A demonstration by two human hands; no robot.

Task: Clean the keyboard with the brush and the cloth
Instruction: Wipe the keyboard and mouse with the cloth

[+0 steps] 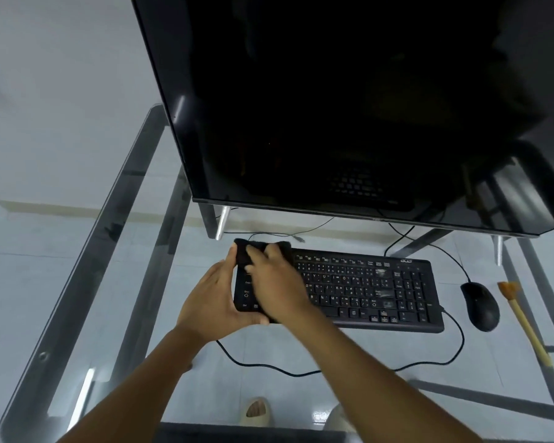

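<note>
On the glass table point(77, 282), with its grey metal frame showing through the clear top, lies a flat black plastic keyboard point(365, 292) with low matte keys and pale legends. Its long axis runs left to right, parallel to the near edge of the table, with the number pad at the right end. A thin black cable point(454, 343) loops from its right side toward the near edge.

At the left end of the keyboard, the left hand point(211, 302) grips the near-left corner, thumb under the near edge and fingers curled up along the left side. The right hand point(272, 282) presses a dark, soft, fuzzy cloth point(247, 251) onto the far-left keys, fingers curled over it; the cloth bunches up past the far edge of the keyboard.

Right of the keyboard sits a smooth, rounded black mouse point(480, 305). Farther right lies the brush point(525, 318), a slim pale wooden stick with a tuft of orange-brown bristles; its long axis runs near to far, bristles pointing away, handle slanting toward the near right.

Behind the keyboard stands a large glossy black monitor point(333, 107), its screen dark.
</note>
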